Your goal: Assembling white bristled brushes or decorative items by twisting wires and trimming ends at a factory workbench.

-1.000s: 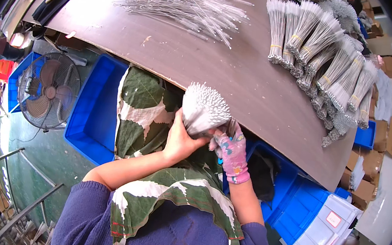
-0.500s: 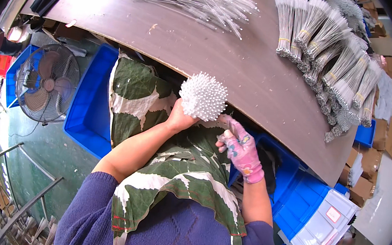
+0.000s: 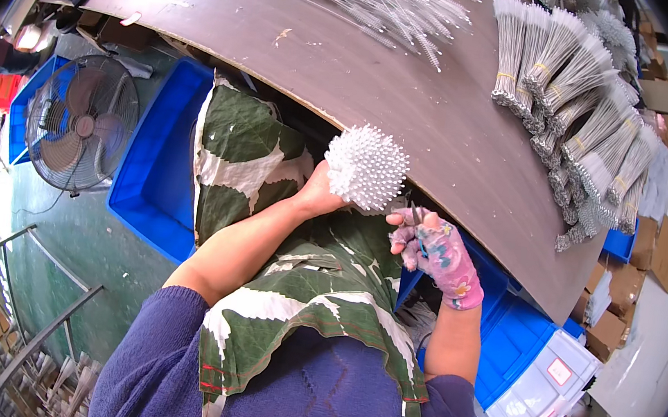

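Note:
My bare left hand (image 3: 324, 191) is closed round a thick bundle of thin brushes (image 3: 367, 167), held upright so that the round cluster of white tips faces up. Most of its length is hidden below the tips. To the right of the bundle and apart from it is my right hand (image 3: 436, 253), in a pink flowered glove with bare fingertips. Its fingers are curled round a small dark pointed tool (image 3: 417, 215); only the tip shows, so its kind is unclear. Both hands are by the table's near edge, above my green and white apron (image 3: 284, 285).
Loose wire brushes (image 3: 374, 3) lie across the far part of the brown table (image 3: 325, 67). Banded brush bundles (image 3: 576, 104) are piled at its right. A blue bin (image 3: 162, 164) and a standing fan (image 3: 84, 126) are on the left, with blue crates (image 3: 514, 328) at the lower right.
My right hand has turned and drawn slightly down, and the pointed tool now shows above its fingers. The left hand keeps its hold on the bundle. The whole view has shifted a little.

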Tool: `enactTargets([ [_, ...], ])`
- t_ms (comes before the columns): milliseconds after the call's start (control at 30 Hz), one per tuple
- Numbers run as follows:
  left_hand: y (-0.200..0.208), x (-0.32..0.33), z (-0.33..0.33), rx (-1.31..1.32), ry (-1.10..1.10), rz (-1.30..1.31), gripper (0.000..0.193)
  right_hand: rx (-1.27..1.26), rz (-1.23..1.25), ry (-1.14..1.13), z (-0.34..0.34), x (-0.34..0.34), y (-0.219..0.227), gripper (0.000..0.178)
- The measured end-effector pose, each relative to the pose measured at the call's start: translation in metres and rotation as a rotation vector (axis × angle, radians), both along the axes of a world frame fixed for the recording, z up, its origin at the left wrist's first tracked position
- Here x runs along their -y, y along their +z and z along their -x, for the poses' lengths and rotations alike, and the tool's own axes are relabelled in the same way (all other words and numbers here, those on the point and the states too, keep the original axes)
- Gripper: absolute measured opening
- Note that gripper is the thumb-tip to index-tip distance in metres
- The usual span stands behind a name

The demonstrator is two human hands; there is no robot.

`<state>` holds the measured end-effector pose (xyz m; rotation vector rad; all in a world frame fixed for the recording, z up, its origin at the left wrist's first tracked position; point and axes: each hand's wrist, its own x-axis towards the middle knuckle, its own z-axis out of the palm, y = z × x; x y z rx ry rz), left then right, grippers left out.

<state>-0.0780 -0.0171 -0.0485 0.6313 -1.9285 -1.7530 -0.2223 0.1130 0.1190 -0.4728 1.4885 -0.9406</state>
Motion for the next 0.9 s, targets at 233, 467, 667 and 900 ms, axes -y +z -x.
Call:
enactTargets([
  [233, 0.001, -0.004, 0.004, -0.11, 0.066, -0.278, 0.045, -0.067, -0.056, 0.095, 0.013, 0.013, 0.005, 0.056],
  [467, 0.011, -0.006, 0.004, -0.13, 0.134, -0.357, 0.042, -0.15, -0.141, 0.209, 0.011, 0.02, 0.025, 0.058],
  [667, 0.007, -0.008, 0.006, -0.156, 0.189, -0.405, 0.037, -0.17, -0.164, 0.209, 0.005, 0.022, 0.036, 0.041],
  [900, -0.016, -0.012, 0.011, -0.247, 0.208, -0.573, 0.035, -0.273, -0.161, 0.289, -0.001, 0.024, 0.022, 0.031],
])
